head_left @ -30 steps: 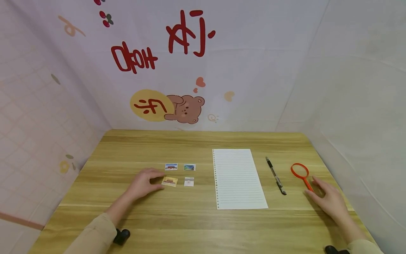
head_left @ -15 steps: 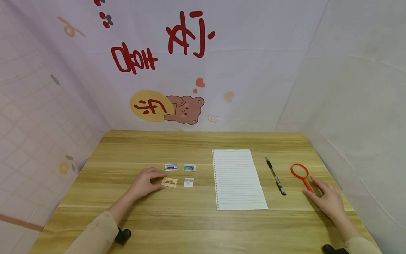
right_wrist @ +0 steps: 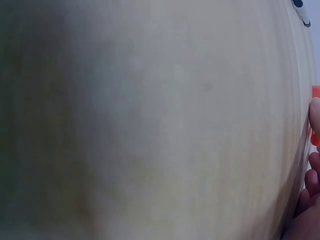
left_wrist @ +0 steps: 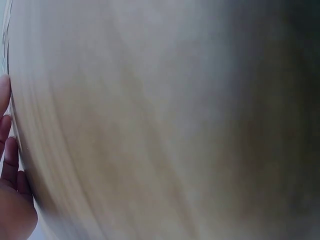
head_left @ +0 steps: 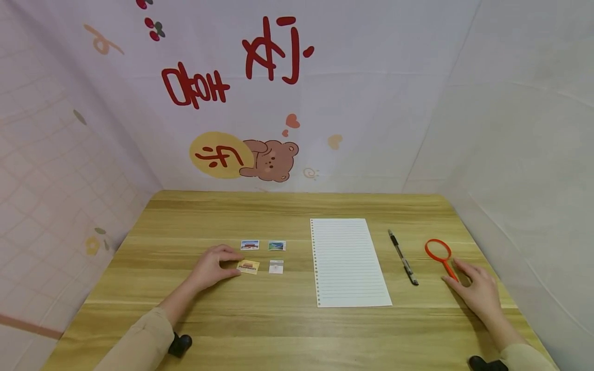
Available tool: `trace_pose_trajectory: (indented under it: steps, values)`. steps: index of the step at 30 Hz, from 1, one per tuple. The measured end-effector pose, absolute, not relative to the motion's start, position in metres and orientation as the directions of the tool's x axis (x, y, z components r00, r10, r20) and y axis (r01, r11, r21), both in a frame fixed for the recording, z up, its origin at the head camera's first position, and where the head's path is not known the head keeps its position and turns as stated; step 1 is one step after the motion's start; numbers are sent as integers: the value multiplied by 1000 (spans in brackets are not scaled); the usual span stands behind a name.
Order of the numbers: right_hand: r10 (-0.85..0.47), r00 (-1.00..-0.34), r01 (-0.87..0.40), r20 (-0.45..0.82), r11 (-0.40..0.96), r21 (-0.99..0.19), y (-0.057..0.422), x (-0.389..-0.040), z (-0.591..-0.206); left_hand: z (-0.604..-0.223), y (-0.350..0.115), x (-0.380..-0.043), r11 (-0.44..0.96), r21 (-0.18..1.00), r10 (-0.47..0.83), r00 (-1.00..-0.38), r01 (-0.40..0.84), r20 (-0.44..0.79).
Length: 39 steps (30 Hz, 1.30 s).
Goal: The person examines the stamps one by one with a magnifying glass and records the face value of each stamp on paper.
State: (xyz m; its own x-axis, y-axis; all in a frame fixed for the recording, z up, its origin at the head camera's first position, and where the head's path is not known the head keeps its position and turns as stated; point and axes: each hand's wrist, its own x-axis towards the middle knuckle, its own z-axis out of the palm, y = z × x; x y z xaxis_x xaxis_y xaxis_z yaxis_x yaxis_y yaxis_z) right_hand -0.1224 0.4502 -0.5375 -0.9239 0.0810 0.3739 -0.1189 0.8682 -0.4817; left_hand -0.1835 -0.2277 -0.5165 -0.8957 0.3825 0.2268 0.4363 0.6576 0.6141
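On the left of the wooden table my left hand [head_left: 211,269] rests beside a small yellow stamp-like card [head_left: 249,267] printed with a building. Its thumb and forefinger are spread, their tips at the card's left corners. Three similar small cards lie near it: one with a red building [head_left: 249,245], one blue-green [head_left: 277,246] and one pale grey [head_left: 276,267]. To the right, a red-framed magnifying glass [head_left: 449,270] lies flat. Around the end of its handle my right hand [head_left: 480,292] has thumb and forefinger parted. Both wrist views show mostly blurred tabletop, with fingers at the edge.
A lined sheet of loose-leaf paper [head_left: 350,263] lies at the middle of the table [head_left: 278,330]. Between it and the magnifying glass is a black-and-clear pen [head_left: 402,256]. White printed cloth [head_left: 371,103] hangs behind and along both sides.
My right hand has shifted slightly left, closer about the magnifying glass's handle. The left hand stays almost still by the yellow card; the cards, paper and pen lie as before.
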Motion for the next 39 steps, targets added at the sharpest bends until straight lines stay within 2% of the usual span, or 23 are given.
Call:
trace_pose_trajectory:
  steps: [14,23,39]
  values:
    - [151,-934,-41,324,856,-515,447,-123,-537,-521,-230,-183,623,682,346,-917,382,197]
    - [215,-911,11,353,867,-499,445,-121,-536,-522,-230,-184,619,689,350,-918,376,186]
    - [294,-913,105,283,839,-534,444,-121,-533,-519,-229,-182,623,682,346,-917,384,199]
